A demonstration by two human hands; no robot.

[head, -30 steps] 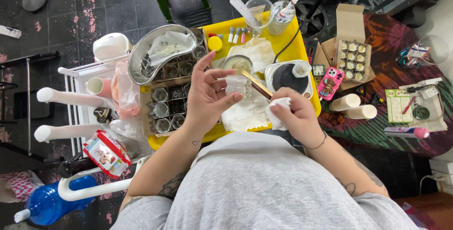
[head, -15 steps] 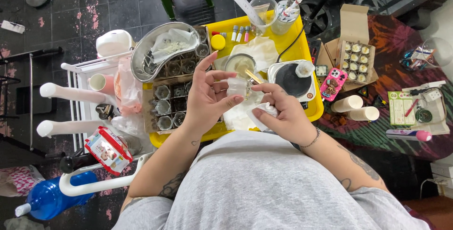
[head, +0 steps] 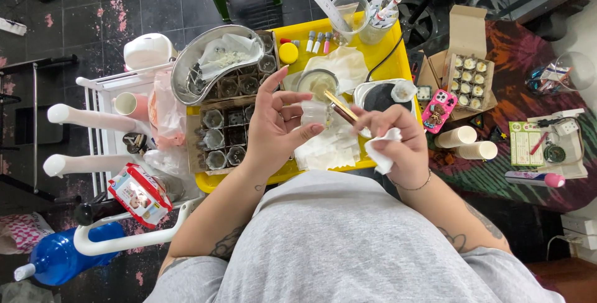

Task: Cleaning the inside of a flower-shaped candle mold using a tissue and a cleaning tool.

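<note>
So right now I'm mid-way through working on a small clear jar [head: 315,114], the step where I poke into it with a thin gold-handled tool [head: 341,106]. My left hand [head: 277,126] has the jar pinched between thumb and a couple of fingers, the rest fanned out loose, holding it up over the yellow tray [head: 398,48] just in front of my belly. My right hand [head: 395,141] is closed around the tool's handle and also has a crumpled white tissue [head: 380,151] tucked under the fingers, so that hand is pretty much clenched on both. The tool's tip sits at the jar's mouth; can't really tell if it's inside or just touching the rim.

My guess for the next bit: keep the jar steady and upright, and go gentle with the tool so nothing smears over the edge. The tissue is right there for a wipe.

Around it: the small round bowl [head: 317,82] just behind the jar, and the grid of little pots [head: 227,138] on my left.
</note>
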